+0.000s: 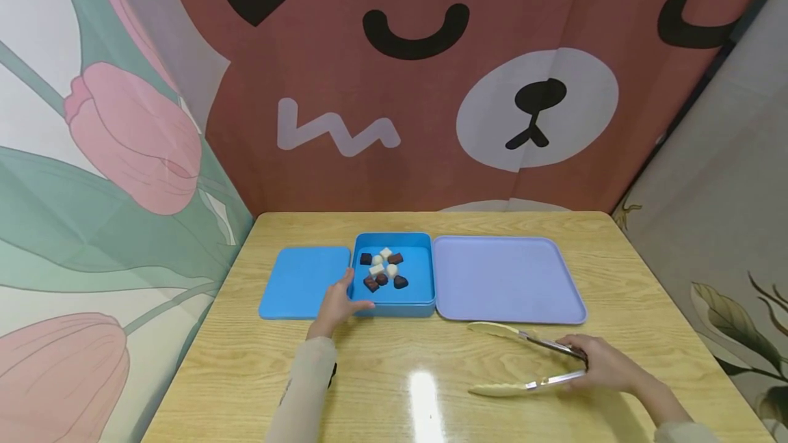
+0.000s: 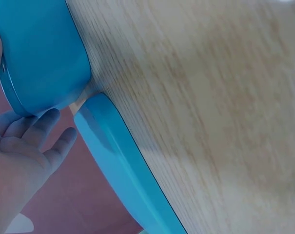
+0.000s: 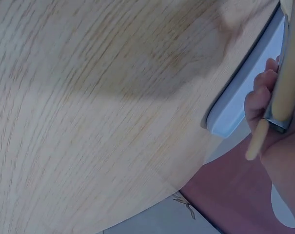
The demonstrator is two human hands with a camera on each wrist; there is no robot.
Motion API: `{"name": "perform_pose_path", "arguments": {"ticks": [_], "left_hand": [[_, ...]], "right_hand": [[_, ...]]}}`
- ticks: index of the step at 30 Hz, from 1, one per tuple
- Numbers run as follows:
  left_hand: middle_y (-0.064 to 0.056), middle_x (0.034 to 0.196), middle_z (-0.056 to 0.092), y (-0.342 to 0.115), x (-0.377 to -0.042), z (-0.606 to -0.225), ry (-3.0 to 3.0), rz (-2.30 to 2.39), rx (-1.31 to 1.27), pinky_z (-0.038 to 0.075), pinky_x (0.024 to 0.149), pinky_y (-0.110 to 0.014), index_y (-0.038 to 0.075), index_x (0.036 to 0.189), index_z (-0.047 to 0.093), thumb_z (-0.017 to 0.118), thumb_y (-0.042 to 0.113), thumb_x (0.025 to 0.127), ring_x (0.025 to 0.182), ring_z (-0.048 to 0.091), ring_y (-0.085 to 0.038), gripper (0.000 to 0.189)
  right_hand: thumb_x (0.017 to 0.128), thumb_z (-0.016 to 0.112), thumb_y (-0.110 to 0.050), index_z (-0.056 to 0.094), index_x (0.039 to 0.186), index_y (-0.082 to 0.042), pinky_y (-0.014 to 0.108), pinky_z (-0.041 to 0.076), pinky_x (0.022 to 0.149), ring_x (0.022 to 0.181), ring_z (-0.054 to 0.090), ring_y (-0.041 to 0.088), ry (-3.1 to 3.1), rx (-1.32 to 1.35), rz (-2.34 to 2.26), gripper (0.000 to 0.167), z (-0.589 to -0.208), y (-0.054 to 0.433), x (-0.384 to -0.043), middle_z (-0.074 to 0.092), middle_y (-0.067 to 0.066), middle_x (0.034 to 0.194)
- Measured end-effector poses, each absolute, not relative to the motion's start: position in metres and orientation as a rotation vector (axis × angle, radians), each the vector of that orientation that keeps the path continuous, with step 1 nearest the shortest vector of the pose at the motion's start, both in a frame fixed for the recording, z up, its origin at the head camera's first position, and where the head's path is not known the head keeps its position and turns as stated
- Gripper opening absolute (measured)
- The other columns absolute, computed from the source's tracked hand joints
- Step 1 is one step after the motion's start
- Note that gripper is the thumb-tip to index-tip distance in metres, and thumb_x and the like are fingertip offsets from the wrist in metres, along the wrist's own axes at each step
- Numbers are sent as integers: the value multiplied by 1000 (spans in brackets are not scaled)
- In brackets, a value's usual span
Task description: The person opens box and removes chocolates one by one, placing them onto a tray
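My left hand grips the near left corner of a blue box, thumb at the front rim and fingers along the left wall. Several small chocolates, dark, brown and white, lie inside the box. In the left wrist view, fingers curve against the box's side. On the right, my right hand holds a pair of tongs by the handle end. Their metal arms stand spread apart, with pale yellow tips pointing left. In the right wrist view, fingers curl round the tongs.
A flat blue lid lies left of the box. To the box's right sits a lavender tray, beyond the tongs. All of it stands on a wooden table, with a patterned curtain behind the far edge.
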State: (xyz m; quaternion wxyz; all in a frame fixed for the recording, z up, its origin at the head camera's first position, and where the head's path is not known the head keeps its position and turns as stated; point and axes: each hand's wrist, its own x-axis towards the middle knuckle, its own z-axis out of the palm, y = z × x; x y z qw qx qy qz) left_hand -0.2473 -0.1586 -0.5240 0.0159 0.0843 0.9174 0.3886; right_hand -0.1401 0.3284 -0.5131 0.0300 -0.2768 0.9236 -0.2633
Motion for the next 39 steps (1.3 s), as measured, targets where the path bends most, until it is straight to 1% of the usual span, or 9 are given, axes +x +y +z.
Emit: {"name": "perform_pose_path", "arguments": {"ticks": [2, 4, 6, 13, 17, 21, 25, 32, 39], "left_hand": [[-21, 142, 21, -159, -248, -524, 2854, 1211, 261, 33, 96, -45, -5, 139, 24, 77, 31, 68, 128, 24, -35, 96], [-21, 142, 21, -159, -248, -525, 2853, 1212, 259, 33, 96, -45, -5, 139, 23, 77, 31, 68, 128, 24, -35, 96], [-20, 142, 21, -159, -248, -525, 2849, 1212, 261, 33, 96, -44, -5, 139, 23, 77, 31, 68, 128, 23, -35, 96], [-21, 142, 21, -159, -248, -523, 2850, 1224, 276, 33, 96, -44, -5, 139, 23, 77, 31, 68, 128, 24, -35, 95], [-22, 141, 22, -160, -246, -523, 2865, 1215, 290, 34, 95, -45, -6, 138, 25, 77, 31, 68, 127, 25, -36, 95], [-22, 141, 22, -160, -246, -524, 2865, 1222, 282, 34, 95, -44, -6, 138, 25, 77, 30, 68, 127, 25, -35, 95], [-21, 142, 22, -160, -246, -524, 2861, 1222, 275, 34, 95, -44, -5, 138, 24, 77, 31, 68, 127, 25, -35, 95], [-21, 141, 22, -160, -246, -524, 2862, 1225, 278, 35, 94, -44, -6, 138, 24, 77, 31, 68, 126, 26, -35, 95], [-22, 141, 22, -160, -246, -524, 2854, 1233, 284, 33, 96, -45, -6, 138, 25, 77, 29, 68, 127, 25, -35, 94]], "right_hand": [[58, 82, -30, 58, 94, -1, 21, 40, 52, 65, 46, 2, 2806, -835, -867, 52, -515, 328, -140, 55, -4, 76], [58, 81, -24, 54, 88, -4, 19, 36, 46, 58, 39, 0, 2741, -790, -918, 45, -516, 327, -139, 50, -6, 70], [58, 80, -20, 51, 86, -5, 19, 34, 43, 54, 37, -2, 2701, -762, -948, 42, -516, 326, -138, 49, -6, 68], [59, 78, -13, 53, 95, 1, 16, 33, 40, 50, 35, -5, 2719, -797, -1058, 46, -515, 320, -134, 49, -5, 66], [59, 79, -17, 55, 102, -2, 16, 32, 40, 48, 32, -5, 2780, -796, -999, 51, -513, 317, -132, 47, -7, 64], [60, 80, -29, 55, 109, -3, 17, 31, 41, 47, 30, -4, 2825, -737, -898, 61, -510, 315, -132, 42, -9, 61], [60, 80, -39, 55, 110, -1, 17, 28, 40, 46, 28, -4, 2868, -709, -824, 67, -509, 313, -131, 37, -13, 57], [59, 81, -37, 59, 110, 2, 16, 26, 38, 45, 26, -5, 2954, -714, -880, 67, -505, 310, -132, 38, -13, 57], [57, 82, -35, 62, 105, -6, 16, 27, 39, 48, 30, -4, 3047, -653, -923, 60, -500, 302, -133, 43, -11, 60]]}}
